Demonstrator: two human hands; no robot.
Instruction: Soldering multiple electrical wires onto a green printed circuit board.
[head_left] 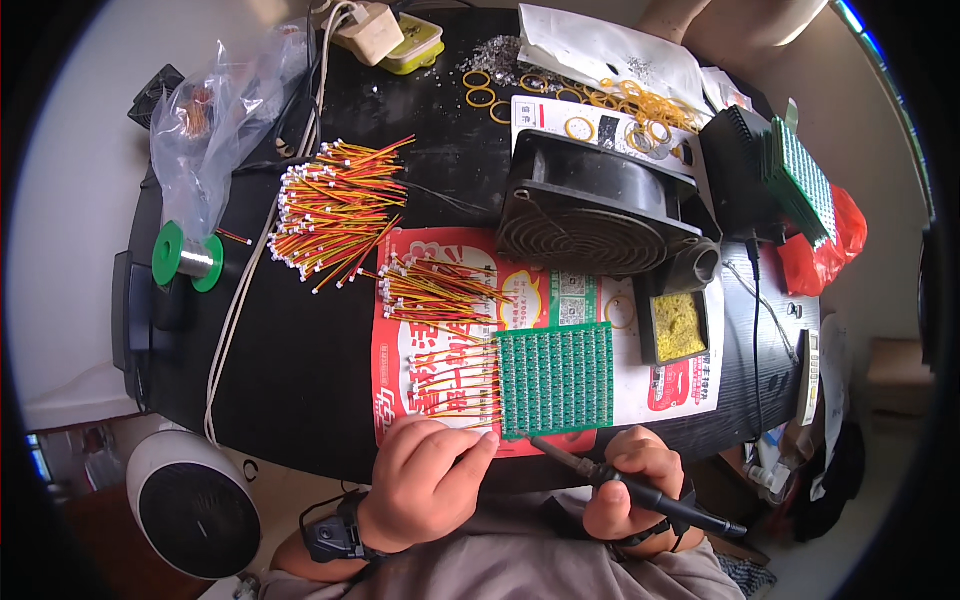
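A green circuit board panel (556,378) with rows of small parts lies on a red and white printed sheet (395,400). Thin wires with white connectors (455,382) run from its left edge in a row. At its lower left corner, my left hand (425,482) is closed, thumb and forefinger pinched together; what lies between them is too small to make out. My right hand (635,485) grips a soldering iron (660,500) by its black handle, its metal tip pointing at the board's lower edge. Beyond the row lies a small bundle of red and yellow connector wires (440,290).
A bigger wire pile (335,210) lies farther back left, near a green solder spool (190,257). A black fan (600,205) stands behind the board. To its right are a yellow sponge in a holder (680,327) and stacked green boards (800,185). A white cable (240,300) crosses the left side.
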